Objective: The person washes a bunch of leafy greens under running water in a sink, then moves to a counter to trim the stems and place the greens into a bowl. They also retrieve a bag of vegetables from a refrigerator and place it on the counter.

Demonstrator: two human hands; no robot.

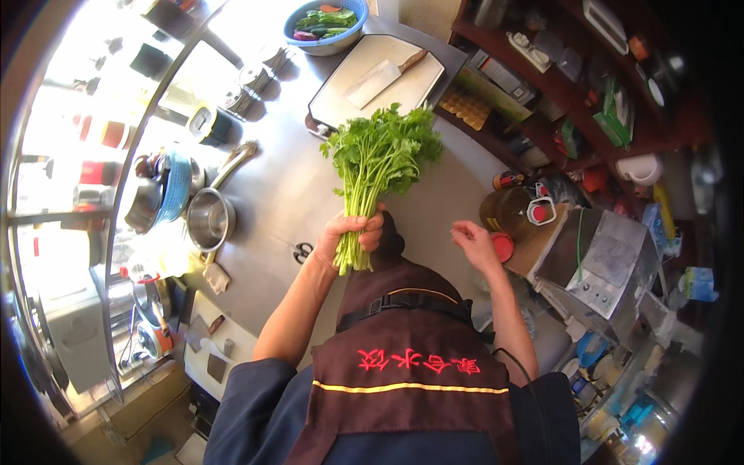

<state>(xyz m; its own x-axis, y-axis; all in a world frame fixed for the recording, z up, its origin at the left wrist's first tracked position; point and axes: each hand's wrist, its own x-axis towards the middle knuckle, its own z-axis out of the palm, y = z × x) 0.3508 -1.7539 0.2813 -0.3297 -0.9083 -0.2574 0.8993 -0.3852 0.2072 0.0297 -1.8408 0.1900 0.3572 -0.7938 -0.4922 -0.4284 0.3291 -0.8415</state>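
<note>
My left hand is closed around the lower stems of a bunch of leafy green celery or a similar herb, held up with its leaves pointing away from me. My right hand holds nothing; it hovers at the right with its fingers bent and partly spread. Beyond the leaves, a cleaver with a wooden handle lies flat on a pale cutting board. Black-handled scissors rest on the metal table left of my left hand.
A blue basket of vegetables stands at the far edge. To the left are a steel saucepan and a second board with utensils. Large oil bottles, a red lid and a metal appliance stand at the right, near crowded shelves.
</note>
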